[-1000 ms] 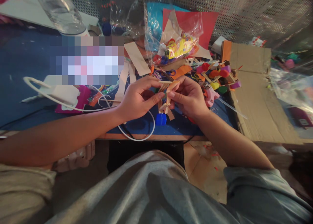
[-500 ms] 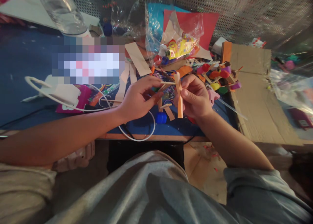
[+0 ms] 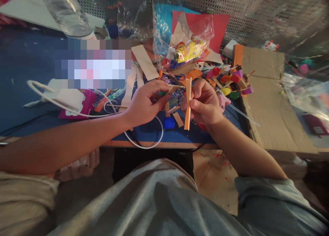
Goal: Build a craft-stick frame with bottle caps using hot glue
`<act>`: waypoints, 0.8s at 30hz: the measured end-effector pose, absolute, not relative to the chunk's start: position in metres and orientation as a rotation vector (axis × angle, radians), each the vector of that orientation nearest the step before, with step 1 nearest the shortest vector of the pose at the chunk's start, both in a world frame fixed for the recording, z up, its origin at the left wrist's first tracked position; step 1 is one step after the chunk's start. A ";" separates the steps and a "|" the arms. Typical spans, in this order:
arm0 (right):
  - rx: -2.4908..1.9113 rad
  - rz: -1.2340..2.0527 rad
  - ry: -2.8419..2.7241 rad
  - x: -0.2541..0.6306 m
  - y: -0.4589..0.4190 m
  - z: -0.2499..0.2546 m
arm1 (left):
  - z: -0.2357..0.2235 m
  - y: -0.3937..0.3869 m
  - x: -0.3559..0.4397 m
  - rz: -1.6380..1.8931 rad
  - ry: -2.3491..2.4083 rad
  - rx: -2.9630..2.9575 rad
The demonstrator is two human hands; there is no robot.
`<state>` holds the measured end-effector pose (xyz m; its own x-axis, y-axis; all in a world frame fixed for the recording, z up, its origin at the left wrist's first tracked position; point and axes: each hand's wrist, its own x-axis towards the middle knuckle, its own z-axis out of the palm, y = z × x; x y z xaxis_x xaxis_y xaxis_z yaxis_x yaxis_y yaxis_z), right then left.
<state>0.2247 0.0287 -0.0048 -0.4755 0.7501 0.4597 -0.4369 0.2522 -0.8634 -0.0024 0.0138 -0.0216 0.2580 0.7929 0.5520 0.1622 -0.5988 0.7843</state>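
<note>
My left hand [image 3: 147,102] pinches thin wooden sticks [image 3: 176,87], which point right toward the other hand. Between the thumb and fingers of my right hand [image 3: 205,104] is a folded orange paper strip [image 3: 188,105], held nearly upright, its edge toward me. The tips of the sticks come close to the strip; whether they touch it I cannot tell. Below the hands a blue bottle cap [image 3: 169,123] lies on the blue tabletop, with a small piece of tan card [image 3: 178,119] beside it. My right fingertips are partly hidden behind the strip.
A pile of sticks and coloured caps [image 3: 232,80] lies right of my hands, beside a cardboard sheet [image 3: 275,109]. A white cable [image 3: 161,133] loops in front of my left wrist. At the back left stands a water bottle [image 3: 68,16]; a clear plastic bag [image 3: 161,37] lies beyond the hands.
The orange strip has turned in my right hand, and its lower end now sits slightly lower and further left. My left hand has barely moved with the sticks.
</note>
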 end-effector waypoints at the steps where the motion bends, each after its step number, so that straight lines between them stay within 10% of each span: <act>1: -0.319 1.438 -1.481 0.224 0.028 -0.004 | -0.021 0.013 -0.002 1.354 0.877 1.954; 24: -0.621 0.665 -1.856 0.226 0.015 -0.003 | -0.017 0.009 -0.004 1.368 0.801 2.005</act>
<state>0.2265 0.0155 -0.0031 -0.3425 0.6813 0.6470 0.1157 0.7140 -0.6906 -0.0045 0.0094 -0.0167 0.2946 0.7467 0.5963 0.1550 -0.6531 0.7413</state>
